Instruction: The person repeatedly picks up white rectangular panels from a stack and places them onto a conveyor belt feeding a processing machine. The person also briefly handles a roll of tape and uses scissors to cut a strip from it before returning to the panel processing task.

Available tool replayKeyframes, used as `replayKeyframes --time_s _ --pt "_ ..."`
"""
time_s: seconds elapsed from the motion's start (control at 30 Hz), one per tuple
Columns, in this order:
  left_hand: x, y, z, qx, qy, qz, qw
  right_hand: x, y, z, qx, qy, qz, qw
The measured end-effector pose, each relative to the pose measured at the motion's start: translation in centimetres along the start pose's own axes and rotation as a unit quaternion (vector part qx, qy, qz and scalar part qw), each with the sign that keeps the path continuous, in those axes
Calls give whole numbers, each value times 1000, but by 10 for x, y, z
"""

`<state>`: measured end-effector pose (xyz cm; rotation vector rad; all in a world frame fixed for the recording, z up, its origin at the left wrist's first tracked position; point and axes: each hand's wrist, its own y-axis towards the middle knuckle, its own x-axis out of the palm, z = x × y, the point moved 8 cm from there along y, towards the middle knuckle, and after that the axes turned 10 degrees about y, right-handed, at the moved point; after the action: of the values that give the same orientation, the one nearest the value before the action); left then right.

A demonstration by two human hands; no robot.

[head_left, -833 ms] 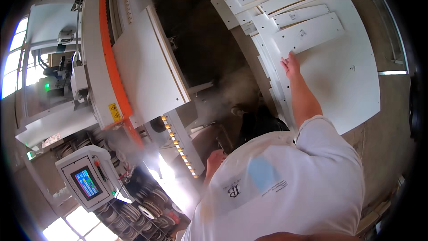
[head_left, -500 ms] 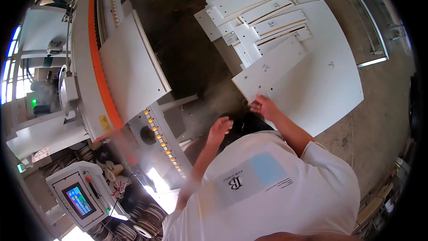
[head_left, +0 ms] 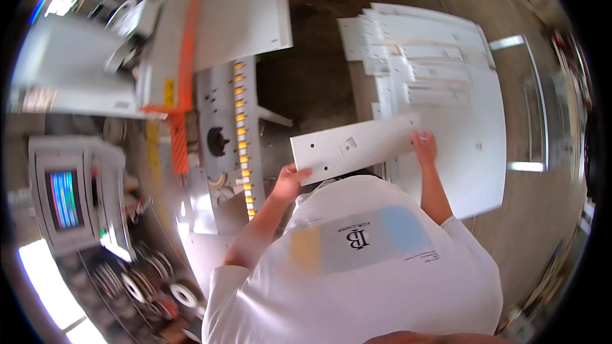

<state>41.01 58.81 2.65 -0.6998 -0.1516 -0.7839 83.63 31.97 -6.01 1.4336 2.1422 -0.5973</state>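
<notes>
A narrow white panel is held up in front of my body, tilted a little, its right end higher. It has dark round holes near its left end and a small printed label on its face. My left hand grips the lower left corner, thumb on the face. At the other end my right hand is closed on the panel's edge, slightly blurred. Beyond that end lies a stack of white panels, with several smaller grooved strips on top.
To the left runs a machine with an orange strip and a row of yellow rollers. A large white board rests on it. A control box with a screen and edging rolls stand lower left. A metal frame is at right.
The narrow panel has come off the stack and is now between both hands. My left hand has closed on its left end. The view has turned, and the large board sits further along the machine.
</notes>
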Motion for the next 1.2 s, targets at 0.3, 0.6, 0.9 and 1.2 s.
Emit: replayKeyframes --time_s 0.3,0.6,0.9,1.2 --pt "-130 -59 8 99 -106 133 980 138 -11 -85 197 202 -288 915" --pt "-259 -83 -13 206 -230 408 859 279 -106 -172 192 286 -346 873" --pt "-251 -88 0 163 -69 553 814 323 -203 -253 31 -55 -672 737" --pt "-241 -86 7 184 -150 550 801 333 -181 -246 101 -54 -699 706"
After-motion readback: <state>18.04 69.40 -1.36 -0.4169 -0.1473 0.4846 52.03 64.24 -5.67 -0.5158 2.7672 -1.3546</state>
